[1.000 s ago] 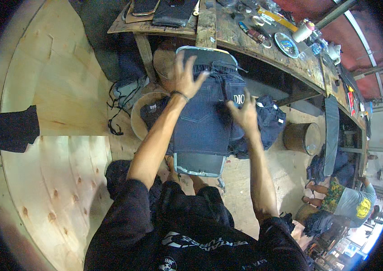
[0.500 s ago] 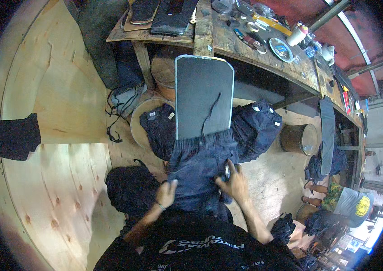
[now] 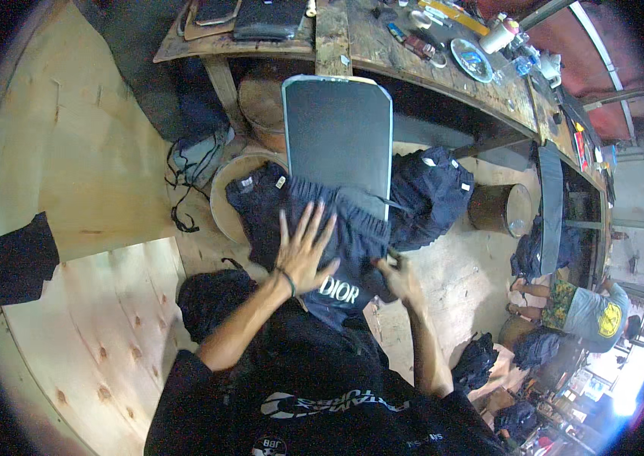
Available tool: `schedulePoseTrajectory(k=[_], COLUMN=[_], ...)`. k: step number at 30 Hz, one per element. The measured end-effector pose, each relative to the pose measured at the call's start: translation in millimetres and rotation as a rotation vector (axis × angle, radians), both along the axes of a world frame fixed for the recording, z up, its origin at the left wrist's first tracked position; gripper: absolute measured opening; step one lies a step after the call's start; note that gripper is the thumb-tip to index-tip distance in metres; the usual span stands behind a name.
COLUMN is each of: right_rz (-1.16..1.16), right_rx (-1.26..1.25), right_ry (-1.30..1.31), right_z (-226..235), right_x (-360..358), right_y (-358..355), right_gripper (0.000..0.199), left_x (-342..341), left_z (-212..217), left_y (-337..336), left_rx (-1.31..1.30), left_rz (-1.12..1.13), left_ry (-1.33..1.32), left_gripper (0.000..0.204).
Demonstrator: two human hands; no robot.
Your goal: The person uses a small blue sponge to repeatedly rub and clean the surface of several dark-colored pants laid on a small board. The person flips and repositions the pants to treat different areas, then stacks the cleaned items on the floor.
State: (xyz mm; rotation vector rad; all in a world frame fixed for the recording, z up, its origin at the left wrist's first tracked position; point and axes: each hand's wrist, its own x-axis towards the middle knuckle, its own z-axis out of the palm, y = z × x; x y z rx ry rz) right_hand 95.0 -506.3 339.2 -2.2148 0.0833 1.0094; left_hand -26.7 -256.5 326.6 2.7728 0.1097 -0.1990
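Observation:
Dark navy shorts [image 3: 356, 247] with a gathered elastic waistband lie aslant over the near end of a dark board [image 3: 337, 129] with pale edges. White lettering shows on one leg. My left hand [image 3: 303, 254] rests flat on the shorts with its fingers spread, a dark band around the wrist. At the right edge of the shorts, my right hand [image 3: 399, 280] has its fingers curled on the cloth. Part of a drawstring shows near the waistband. Other dark garments with small pale tags lie on both sides of the board, one left [image 3: 257, 197] and one right [image 3: 432, 194].
Beyond the board runs a wooden workbench [image 3: 451, 91] holding a blue-white plate [image 3: 471, 61], a thread cone [image 3: 500, 35] and small tools. A round wooden drum [image 3: 500, 210] stands to the right. A black cloth heap [image 3: 215, 304] lies left. Farther right, another person [image 3: 588, 311] bends over.
The shorts have turned aslant on the board, and their white lettering now shows. My left hand has moved up onto them and spread flat. My right hand has closed on their right edge.

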Motion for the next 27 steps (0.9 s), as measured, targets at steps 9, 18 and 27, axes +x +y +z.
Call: schedulePoseTrajectory(k=[9,18,27], right_rz=[-0.176,0.515,-0.088], right_rx=[0.143,0.000,0.224], right_ry=[-0.508,-0.938,-1.054], right_z=[-19.5,11.0,-1.8], right_x=[143.8,-63.7,46.0], right_y=[84.4,131.1,133.4], right_gripper=[0.051,0.075,0.073], left_x=[229.7,222.4,203.5], left_z=[-37.7,-42.3,-18.3], left_y=[72.3,76.3,80.9], left_rx=[0.067,-0.032,-0.269], left_rz=[0.008,-0.055,-0.102], left_ry=[-0.283,-0.426,-0.697], left_gripper=[0.134,0.116,0.051])
